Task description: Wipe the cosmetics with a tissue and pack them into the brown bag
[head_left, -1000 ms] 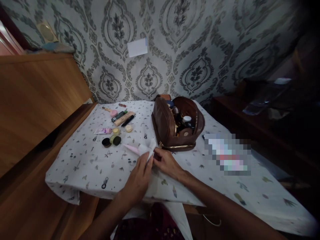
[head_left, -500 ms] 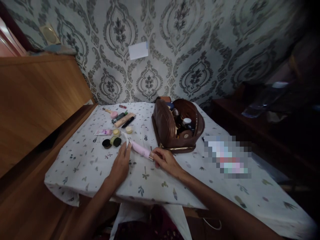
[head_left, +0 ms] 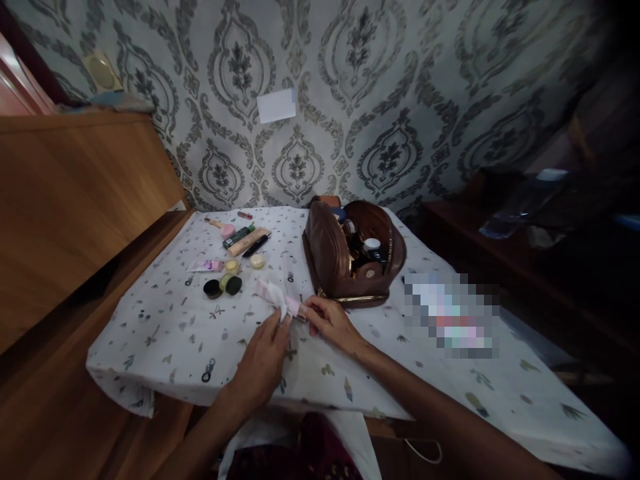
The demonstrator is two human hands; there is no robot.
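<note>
A pale pink squeeze tube [head_left: 293, 307] lies slantwise just above the patterned cloth. Its capped end is pinched in the fingers of my right hand [head_left: 334, 325]. My left hand [head_left: 264, 355] presses a white wipe or tissue [head_left: 277, 295] against the tube, its fingers closed on the white material. Behind the right hand stands an open brown cosmetic bag [head_left: 327, 247], filled with bottles and other items. Left of the tube are small round jars: a black-lidded one [head_left: 213, 289], a cream one [head_left: 257, 261] and others. A white and purple tube [head_left: 204, 266] lies beside them.
Farther back lie a beige tube [head_left: 249, 241], a dark green tube [head_left: 238, 236], a black tube [head_left: 257, 246] and a pink round item [head_left: 228, 231]. A blurred-out object [head_left: 450, 313] lies on the right. A clear bottle [head_left: 523, 203] is beyond the table's right side.
My left hand has moved right along the tube with the wipe, from its far left end towards its capped end. My right hand keeps its hold at nearly the same spot.
</note>
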